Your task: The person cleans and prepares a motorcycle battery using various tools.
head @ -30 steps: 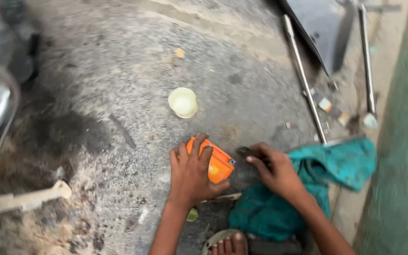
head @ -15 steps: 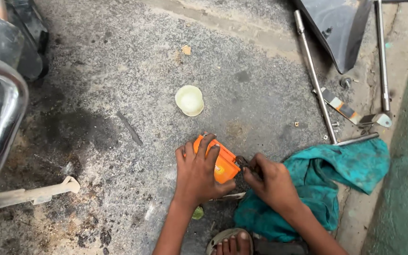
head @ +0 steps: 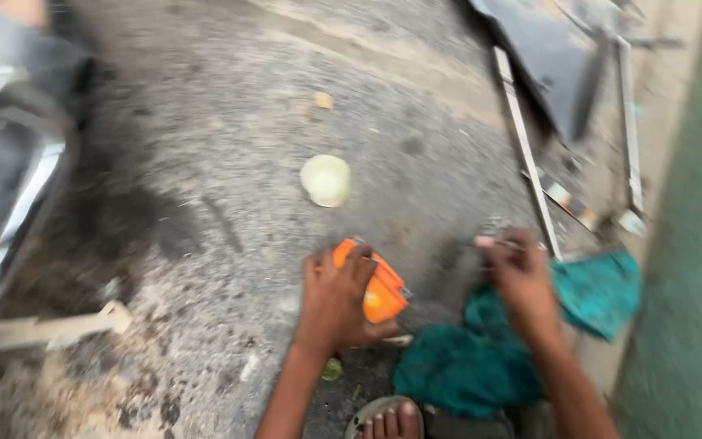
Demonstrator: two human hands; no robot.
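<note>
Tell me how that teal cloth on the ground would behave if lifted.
The teal cloth lies bunched in soft folds, so it would probably hang limp and drape. It looks thin, likely light. On the rough ground, it might snag rather than slide.

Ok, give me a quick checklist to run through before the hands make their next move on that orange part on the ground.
1. Left hand steadying the orange part on the concrete ground: ok, palm and fingers lie over it.
2. Right hand off the orange part: ok, it is raised beside it, above the teal cloth.
3. What the right hand pinches: cannot tell, the picture is blurred there.
4. Pale round cap out of the way: ok, it lies apart, further up the ground.
5. Metal rods away from both hands: ok, though the nearer rod ends close to the right hand.
6. Sandalled foot away from the part: ok.
</note>
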